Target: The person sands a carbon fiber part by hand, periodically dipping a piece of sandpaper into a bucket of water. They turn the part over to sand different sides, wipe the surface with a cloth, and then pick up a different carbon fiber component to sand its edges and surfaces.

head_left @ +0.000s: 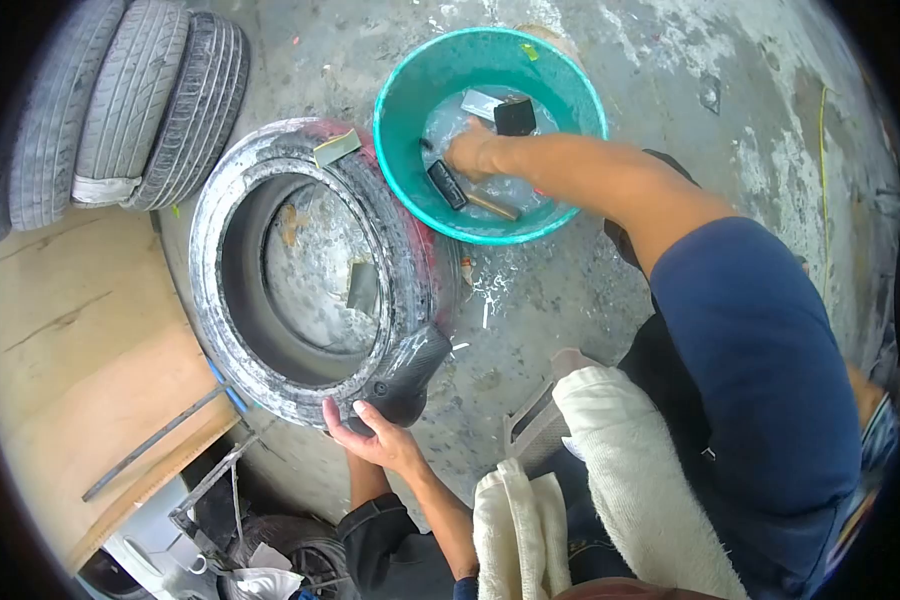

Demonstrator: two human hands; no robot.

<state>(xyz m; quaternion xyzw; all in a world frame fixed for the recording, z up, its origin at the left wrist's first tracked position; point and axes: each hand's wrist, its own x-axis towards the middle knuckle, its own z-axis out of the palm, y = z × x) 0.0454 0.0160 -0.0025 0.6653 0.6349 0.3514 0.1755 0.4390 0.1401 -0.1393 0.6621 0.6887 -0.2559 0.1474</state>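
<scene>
A dark, shiny curved part (410, 372) rests at the lower right rim of a tyre (205, 240) lying on its side. My left hand (375, 437) supports this part from below, with the fingers spread against it. Inside a green basin (390, 180) of water, my right hand (473, 150) reaches down; its fingertips are hidden, and what they hold, if anything, cannot be made out. Around it in the basin are a black block (515, 117), a pale flat piece (481, 104), a black brush-like object (447, 185) and a brown stick-like piece (493, 206).
Upright tyres (135, 95) stand at the upper left, above a wooden board (80, 330). A sanding sheet (337, 148) lies on the tyre's rim and another grey sheet (362, 288) inside its opening. White cloth (635, 450) covers my leg area.
</scene>
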